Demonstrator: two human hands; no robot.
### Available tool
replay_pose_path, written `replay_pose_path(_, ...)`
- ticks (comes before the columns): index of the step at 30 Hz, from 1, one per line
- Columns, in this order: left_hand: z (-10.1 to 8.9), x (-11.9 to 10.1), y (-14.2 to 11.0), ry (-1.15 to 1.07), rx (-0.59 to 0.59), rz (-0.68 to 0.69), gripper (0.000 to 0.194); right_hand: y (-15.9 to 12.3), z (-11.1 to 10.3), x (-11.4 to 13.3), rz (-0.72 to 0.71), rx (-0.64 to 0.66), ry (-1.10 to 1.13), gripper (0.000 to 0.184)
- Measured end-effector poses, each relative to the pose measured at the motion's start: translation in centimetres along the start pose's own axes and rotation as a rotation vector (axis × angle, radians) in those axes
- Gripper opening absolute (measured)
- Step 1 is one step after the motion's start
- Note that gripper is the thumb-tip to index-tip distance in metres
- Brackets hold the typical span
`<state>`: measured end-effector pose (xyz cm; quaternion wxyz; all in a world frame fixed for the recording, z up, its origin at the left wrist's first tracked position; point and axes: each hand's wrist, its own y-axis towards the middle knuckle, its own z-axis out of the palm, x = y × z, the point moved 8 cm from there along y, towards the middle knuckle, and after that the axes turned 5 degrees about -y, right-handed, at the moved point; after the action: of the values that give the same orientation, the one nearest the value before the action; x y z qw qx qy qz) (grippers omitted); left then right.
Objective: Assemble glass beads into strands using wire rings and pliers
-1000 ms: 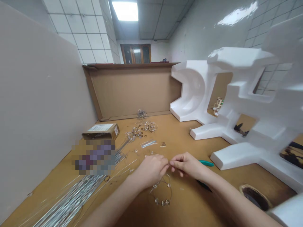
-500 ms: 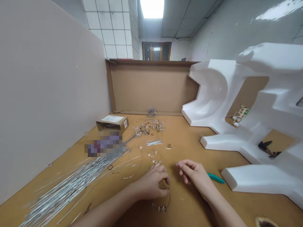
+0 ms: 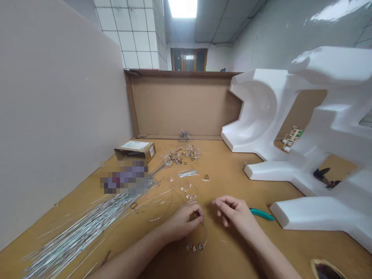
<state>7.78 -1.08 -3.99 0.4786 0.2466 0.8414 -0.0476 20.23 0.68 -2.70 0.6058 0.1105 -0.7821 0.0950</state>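
My left hand [image 3: 186, 221] pinches a thin wire loop between thumb and fingers. From it hangs a string of clear, faceted beads [image 3: 195, 247], low over the table. My right hand [image 3: 234, 210] is a short way to the right, thumb and forefinger pressed together; what they hold, if anything, is too small to make out. Just behind the right wrist lies a teal curved tool handle [image 3: 262, 214], its other end hidden by the hand. Beyond my left hand, another curve of clear beads on wire [image 3: 189, 193] rests on the table.
A long bundle of silvery wires [image 3: 87, 228] covers the left side. Farther back are short wires [image 3: 188, 173], a pile of beaded pieces and rings [image 3: 192, 152], and a small cardboard box [image 3: 136, 149]. White foam packaging [image 3: 305, 213] borders the right; a large cardboard box [image 3: 186, 104] stands behind.
My left hand has turned slightly and closed its pinch, raising the beaded wire a little. My right thumb and forefinger have moved slightly left. The whole view has shifted a bit.
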Motion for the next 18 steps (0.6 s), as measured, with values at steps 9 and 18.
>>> replay_pose_path(9,0.2,1.3,0.1,-0.523,-0.034,-0.215,0.020,-0.9,1.5,1.0,-0.106,0.104,-0.229,0.023)
replay_pose_path(18,0.3,1.4,0.2,-0.595,-0.053,-0.220,0.020,-0.9,1.2,0.8,-0.049,0.109,-0.210,0.024)
